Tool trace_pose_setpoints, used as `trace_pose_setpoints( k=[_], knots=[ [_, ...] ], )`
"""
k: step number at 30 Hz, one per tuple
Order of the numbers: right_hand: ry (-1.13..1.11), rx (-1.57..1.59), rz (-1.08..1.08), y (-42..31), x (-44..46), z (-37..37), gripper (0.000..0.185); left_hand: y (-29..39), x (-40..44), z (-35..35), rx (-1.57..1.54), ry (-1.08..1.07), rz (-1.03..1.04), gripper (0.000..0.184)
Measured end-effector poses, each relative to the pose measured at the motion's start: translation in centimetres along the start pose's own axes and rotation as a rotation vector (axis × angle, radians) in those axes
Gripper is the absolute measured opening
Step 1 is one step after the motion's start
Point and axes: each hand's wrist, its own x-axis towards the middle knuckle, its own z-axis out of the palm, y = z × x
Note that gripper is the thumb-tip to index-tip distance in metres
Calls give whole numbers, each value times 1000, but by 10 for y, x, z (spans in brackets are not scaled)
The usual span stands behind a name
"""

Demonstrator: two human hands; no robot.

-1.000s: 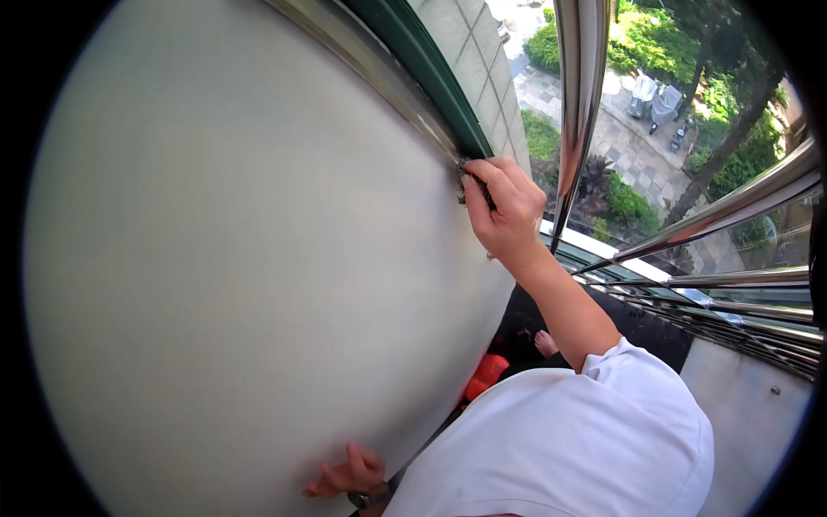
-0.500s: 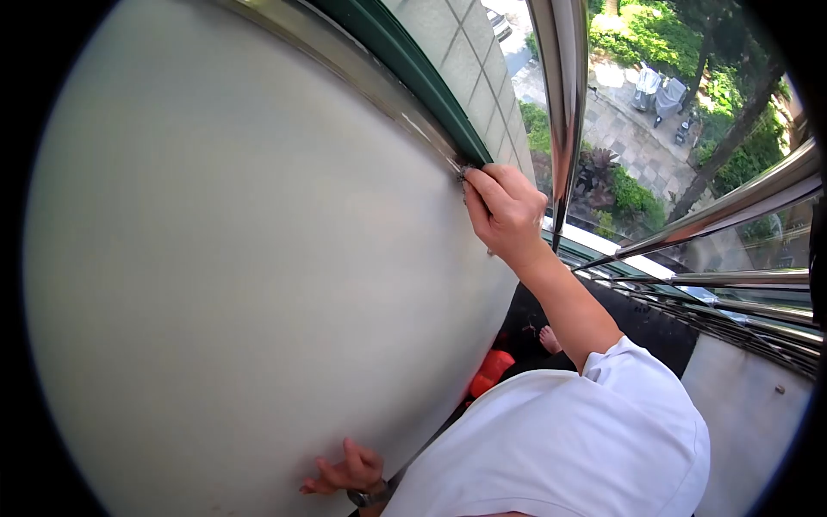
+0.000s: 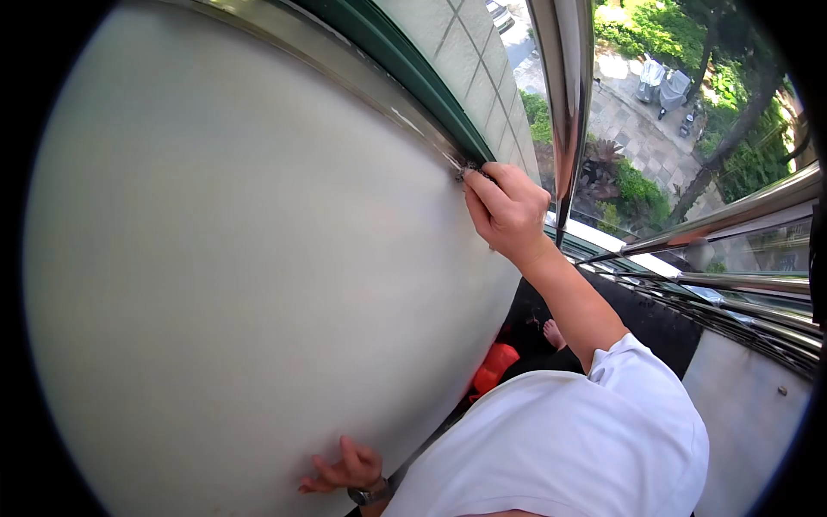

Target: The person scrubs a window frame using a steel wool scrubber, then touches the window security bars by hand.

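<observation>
My right hand (image 3: 508, 207) is closed on a small dark, tangled wad that looks like a steel wool scrubber (image 3: 463, 173). Most of the wad is hidden under the fingers. It presses against the shiny metal strip (image 3: 379, 102) along the edge of a large pale panel (image 3: 250, 250), beside a dark green frame (image 3: 422, 73). Low on the panel, my left hand (image 3: 349, 468) has its fingers spread and holds nothing, and it seems to rest on the surface. A watch (image 3: 369, 494) is on that wrist.
Metal railing bars (image 3: 564, 103) run close on the right, with a paved yard far below. A tiled wall (image 3: 474, 56) lies beyond the green frame. A red-orange object (image 3: 494, 369) sits on the dark floor near a bare foot (image 3: 554, 334).
The view has shifted slightly. My right hand stays at the metal strip with the wad, only a little displaced in its grip. The left hand keeps its place on the panel.
</observation>
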Motion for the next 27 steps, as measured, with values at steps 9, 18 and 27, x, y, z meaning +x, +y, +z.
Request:
trace_pose_setpoints(
  k=[9,18,27],
  knots=[
    [75,41,-75,1,21,6,18,1,0,1,20,-13,-12,25],
    [3,28,-67,-7,26,-3,17,3,1,-3,2,-6,-6,25],
    [-66,7,-17,6,-9,-5,16,-3,-5,-4,23,-1,-24,14]
  ],
)
